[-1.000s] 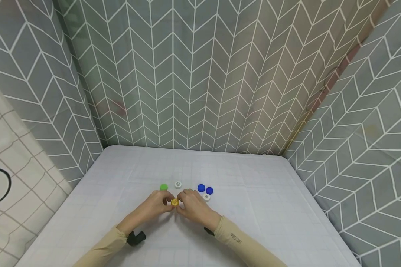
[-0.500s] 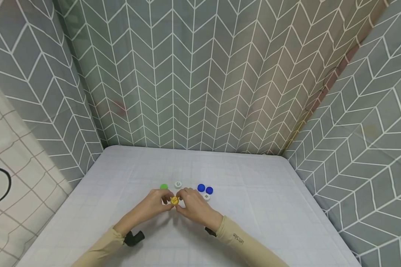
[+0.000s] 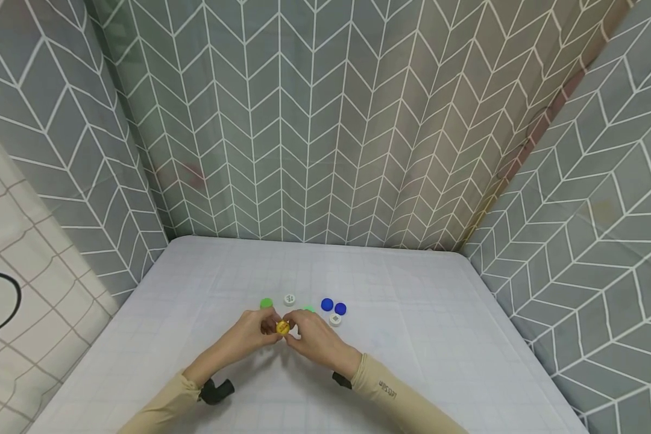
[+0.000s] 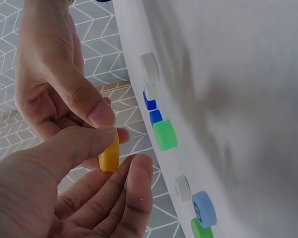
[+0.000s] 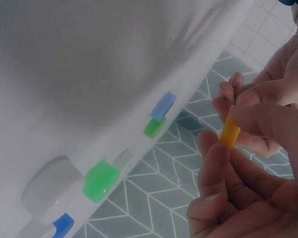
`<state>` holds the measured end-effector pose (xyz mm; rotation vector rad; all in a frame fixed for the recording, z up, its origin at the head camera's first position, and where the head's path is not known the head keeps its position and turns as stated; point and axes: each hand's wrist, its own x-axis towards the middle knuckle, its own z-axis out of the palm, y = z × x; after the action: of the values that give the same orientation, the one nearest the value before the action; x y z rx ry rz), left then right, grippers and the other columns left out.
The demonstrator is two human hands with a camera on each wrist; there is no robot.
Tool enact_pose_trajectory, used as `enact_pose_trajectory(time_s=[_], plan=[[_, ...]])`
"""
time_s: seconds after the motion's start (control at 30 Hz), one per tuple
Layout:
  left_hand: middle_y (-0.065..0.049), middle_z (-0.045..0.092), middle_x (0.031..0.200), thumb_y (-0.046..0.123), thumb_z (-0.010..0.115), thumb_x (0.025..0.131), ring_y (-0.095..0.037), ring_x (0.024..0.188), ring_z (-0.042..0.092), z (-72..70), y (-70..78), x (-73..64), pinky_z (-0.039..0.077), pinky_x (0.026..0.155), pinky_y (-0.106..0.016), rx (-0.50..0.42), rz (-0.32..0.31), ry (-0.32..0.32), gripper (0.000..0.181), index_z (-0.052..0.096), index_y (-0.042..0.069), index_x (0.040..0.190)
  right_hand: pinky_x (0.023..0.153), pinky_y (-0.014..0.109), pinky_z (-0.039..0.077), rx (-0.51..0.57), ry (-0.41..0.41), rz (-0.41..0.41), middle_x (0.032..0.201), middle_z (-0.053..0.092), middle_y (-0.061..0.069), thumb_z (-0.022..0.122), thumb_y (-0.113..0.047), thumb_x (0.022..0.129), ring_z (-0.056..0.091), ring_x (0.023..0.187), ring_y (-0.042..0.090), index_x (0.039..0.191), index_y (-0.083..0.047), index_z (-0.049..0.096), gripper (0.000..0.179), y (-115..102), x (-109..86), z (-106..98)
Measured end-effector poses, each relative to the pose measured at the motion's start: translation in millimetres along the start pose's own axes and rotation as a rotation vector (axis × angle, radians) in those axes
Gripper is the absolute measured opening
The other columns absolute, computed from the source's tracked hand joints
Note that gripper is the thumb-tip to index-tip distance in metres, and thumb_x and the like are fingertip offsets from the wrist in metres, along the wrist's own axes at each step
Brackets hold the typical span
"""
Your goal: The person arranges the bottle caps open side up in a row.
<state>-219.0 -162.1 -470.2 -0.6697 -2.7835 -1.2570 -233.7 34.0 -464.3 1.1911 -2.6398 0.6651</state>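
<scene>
A yellow bottle cap (image 3: 283, 327) is held up off the table between both hands, its marked face turned toward the head camera. My left hand (image 3: 251, 328) pinches its left edge with thumb and fingers. From the other side, my right hand (image 3: 317, 336) pinches it too. Seen from the left wrist, the yellow cap (image 4: 110, 159) stands on edge at the fingertips, partly covered by the left thumb. In the right wrist view a strip of the yellow cap (image 5: 230, 130) shows under the right thumb.
Beyond the hands, loose caps lie on the white-covered table (image 3: 412, 337): a green cap (image 3: 266, 303), a white cap (image 3: 289, 299), two blue caps (image 3: 327, 304), another white cap (image 3: 334, 320). A light green cap (image 4: 165, 135) and a light blue cap (image 4: 204, 208) show from the left wrist. Patterned curtains surround the table.
The yellow cap and both hands have shifted slightly, with the fingers regrasping a little. The light green cap behind the right hand now shows in the head view. The other caps lie unmoved.
</scene>
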Motion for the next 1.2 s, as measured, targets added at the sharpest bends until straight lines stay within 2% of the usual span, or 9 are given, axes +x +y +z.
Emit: enact_pose_trajectory(time_s=[0.27, 0.47, 0.6, 0.77, 0.93, 1.03, 1.2], plan=[[0.006, 0.067, 0.083, 0.01, 0.075, 0.081, -0.003, 0.074, 0.061, 0.7, -3.0, -3.8, 0.051, 0.065, -0.02, -0.016, -0.015, 0.005, 0.02, 0.062, 0.012, 0.095, 0.066, 0.007, 0.044, 0.018, -0.019, 0.012, 0.1, 0.07, 0.001, 0.069, -0.016, 0.089, 0.06, 0.078, 0.004, 0.115, -0.006, 0.067, 0.028, -3.7, -2.5, 0.7], [0.005, 0.066, 0.084, 0.009, 0.077, 0.079, -0.004, 0.075, 0.061, 1.0, -5.0, -5.6, 0.052, 0.066, -0.02, -0.028, -0.024, 0.019, 0.023, 0.061, 0.012, 0.096, 0.065, 0.008, 0.045, 0.071, -0.007, 0.043, 0.099, 0.069, 0.002, 0.068, -0.015, 0.09, 0.06, 0.077, 0.003, 0.115, -0.006, 0.067, 0.027, -5.5, -2.3, 3.6], [0.005, 0.067, 0.083, 0.009, 0.076, 0.081, -0.003, 0.075, 0.062, 1.0, -6.4, -6.6, 0.053, 0.067, -0.019, -0.042, -0.029, 0.011, 0.018, 0.062, 0.013, 0.092, 0.065, 0.008, 0.045, 0.084, -0.001, 0.043, 0.098, 0.07, 0.002, 0.069, -0.013, 0.089, 0.058, 0.076, 0.001, 0.113, -0.006, 0.068, 0.025, -5.9, -3.2, 6.1], [0.004, 0.069, 0.084, 0.018, 0.073, 0.085, -0.006, 0.078, 0.065, -0.9, -5.3, -8.2, 0.054, 0.068, -0.02, -0.09, -0.049, 0.016, 0.01, 0.065, 0.014, 0.088, 0.066, 0.007, 0.044, 0.093, 0.02, 0.024, 0.097, 0.07, 0.0, 0.067, -0.013, 0.09, 0.057, 0.077, 0.0, 0.107, -0.009, 0.07, 0.018, -5.6, -3.9, 7.5], [-0.005, 0.071, 0.087, 0.03, 0.069, 0.089, -0.016, 0.078, 0.068, -4.2, -5.0, -9.2, 0.055, 0.065, -0.025, -0.177, -0.08, 0.011, 0.019, 0.066, 0.011, 0.089, 0.067, 0.008, 0.044, 0.095, 0.054, 0.001, 0.096, 0.071, -0.002, 0.067, -0.015, 0.09, 0.058, 0.077, 0.0, 0.104, -0.011, 0.071, 0.015, -4.6, -4.2, 6.7], [-0.009, 0.071, 0.088, 0.034, 0.068, 0.089, -0.018, 0.077, 0.068, -6.5, -5.9, -9.7, 0.055, 0.065, -0.028, -0.194, -0.088, 0.006, 0.023, 0.067, 0.011, 0.091, 0.068, 0.007, 0.045, 0.104, 0.072, -0.018, 0.096, 0.071, -0.003, 0.068, -0.015, 0.09, 0.058, 0.078, 0.0, 0.104, -0.012, 0.072, 0.015, -4.0, -4.8, 5.7], [-0.003, 0.071, 0.088, 0.034, 0.07, 0.087, -0.012, 0.079, 0.067, -9.8, -7.1, -9.0, 0.055, 0.066, -0.025, -0.194, -0.084, 0.017, 0.021, 0.068, 0.013, 0.091, 0.07, 0.009, 0.047, 0.112, 0.09, -0.038, 0.096, 0.072, -0.004, 0.069, -0.013, 0.089, 0.06, 0.079, 0.0, 0.103, -0.013, 0.072, 0.014, -3.9, -4.3, 4.6]])
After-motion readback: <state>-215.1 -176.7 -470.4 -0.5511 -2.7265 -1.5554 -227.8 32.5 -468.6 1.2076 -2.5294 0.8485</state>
